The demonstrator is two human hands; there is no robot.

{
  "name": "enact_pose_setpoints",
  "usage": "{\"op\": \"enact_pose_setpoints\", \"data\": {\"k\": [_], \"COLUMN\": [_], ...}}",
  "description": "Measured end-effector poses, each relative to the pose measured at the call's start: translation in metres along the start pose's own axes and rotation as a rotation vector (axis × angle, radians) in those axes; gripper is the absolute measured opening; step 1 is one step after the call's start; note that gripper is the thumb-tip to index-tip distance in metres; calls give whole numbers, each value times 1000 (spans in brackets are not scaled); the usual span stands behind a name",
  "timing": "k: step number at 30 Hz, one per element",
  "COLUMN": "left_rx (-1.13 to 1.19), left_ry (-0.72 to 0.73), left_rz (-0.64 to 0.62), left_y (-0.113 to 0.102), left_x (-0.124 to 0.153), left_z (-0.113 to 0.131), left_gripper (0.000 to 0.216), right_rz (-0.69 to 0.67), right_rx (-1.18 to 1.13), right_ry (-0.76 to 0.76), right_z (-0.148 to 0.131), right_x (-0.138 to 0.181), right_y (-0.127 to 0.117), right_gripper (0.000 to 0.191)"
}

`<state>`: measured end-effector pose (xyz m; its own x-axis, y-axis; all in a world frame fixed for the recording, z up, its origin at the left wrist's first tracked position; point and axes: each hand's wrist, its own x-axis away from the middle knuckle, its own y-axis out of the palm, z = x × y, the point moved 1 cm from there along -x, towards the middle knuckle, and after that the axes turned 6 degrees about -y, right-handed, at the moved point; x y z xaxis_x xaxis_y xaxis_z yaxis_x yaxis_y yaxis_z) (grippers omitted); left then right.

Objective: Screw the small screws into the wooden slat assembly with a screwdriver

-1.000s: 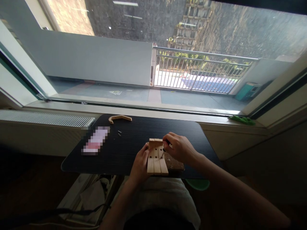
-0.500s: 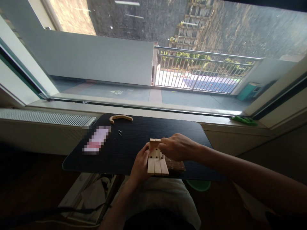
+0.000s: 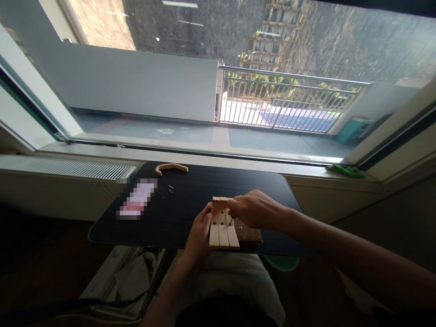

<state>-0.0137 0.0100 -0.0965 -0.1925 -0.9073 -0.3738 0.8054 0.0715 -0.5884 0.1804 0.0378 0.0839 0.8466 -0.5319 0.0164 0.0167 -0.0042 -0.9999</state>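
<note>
A pale wooden piece made of three slats [image 3: 224,237], with several dark holes or screw heads across it, lies near the front edge of the black table [image 3: 190,213]. My left hand [image 3: 200,231] is wrapped around its left side and holds it. Over the right slat, my right hand [image 3: 247,209] is closed with its fingers pinched together. A thin dark tool tip [image 3: 231,221] shows below those fingers at the right slat; the rest of the tool is hidden. Beside and partly under the slats sits a brown patterned block [image 3: 250,232].
A curved wooden piece [image 3: 172,167] lies at the table's back left, with small screws [image 3: 170,188] in front of it. A blurred pink and purple item [image 3: 138,200] is at the left. A radiator [image 3: 68,168] and windowsill border the table. A green basin [image 3: 282,262] is below.
My right hand has turned slightly and shifted a little to the right above the right slat. My left hand and the slats have stayed where they were.
</note>
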Motion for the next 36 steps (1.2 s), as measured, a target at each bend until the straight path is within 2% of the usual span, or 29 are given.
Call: {"op": "enact_pose_setpoints", "data": {"k": [5,16,24,29,36], "left_rx": [8,-8,-12,-5,-4], "left_ry": [-7,10,14,9,-3], "left_rz": [-1,-17,-23,-14,-23], "left_y": [0,-2,-3,-3,-3], "left_x": [0,0,-1,-1,0], "left_z": [0,2,3,4,4], "left_gripper": [59,61,64,63,61], "right_rz": [9,-99,-38,-96,-176], "right_rx": [-11,211,286,287,275], "right_ry": [9,128,64,147,294], "right_z": [-3,-1,-2,-6,-17], "right_x": [-2,-13,-13,-16,-22], "right_y": [-2,-2,4,1,-3], "right_gripper": [22,32,30,35,32]}}
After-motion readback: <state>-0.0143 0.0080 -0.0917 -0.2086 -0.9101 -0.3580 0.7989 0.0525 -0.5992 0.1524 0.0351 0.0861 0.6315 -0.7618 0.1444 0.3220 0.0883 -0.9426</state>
